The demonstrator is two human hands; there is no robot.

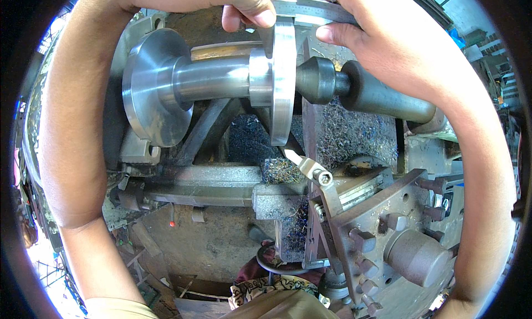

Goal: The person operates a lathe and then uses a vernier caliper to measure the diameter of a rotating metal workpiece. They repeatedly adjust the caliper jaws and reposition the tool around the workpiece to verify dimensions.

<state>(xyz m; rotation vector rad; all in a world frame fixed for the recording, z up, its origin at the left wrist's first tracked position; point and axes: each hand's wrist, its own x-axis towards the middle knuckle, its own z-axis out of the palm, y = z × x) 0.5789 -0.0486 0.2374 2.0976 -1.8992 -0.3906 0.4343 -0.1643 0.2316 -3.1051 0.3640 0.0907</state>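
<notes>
A shiny turned steel shaft with a flange at each end [213, 78] sits in the lathe between the chuck and the dark pointed tailstock centre [316, 80]. Above its right-hand flange [284, 92], a vernier caliper [310, 11] lies crosswise, one jaw reaching down against the flange's left face. My left hand [249, 9] is closed at the caliper's jaw end, thumb and fingertips by the jaw. Further right, my right hand [354, 28] grips the caliper's beam, thumb below it. The top edge cuts off part of both hands and the caliper.
Below the flange, a cutting tool [302, 165] points at it from the square tool post [388, 241] with several bolts. Metal chips [354, 133] cover the carriage. A handwheel [271, 258] stands near my body. The lathe bed [205, 193] runs leftward to the chuck [138, 147].
</notes>
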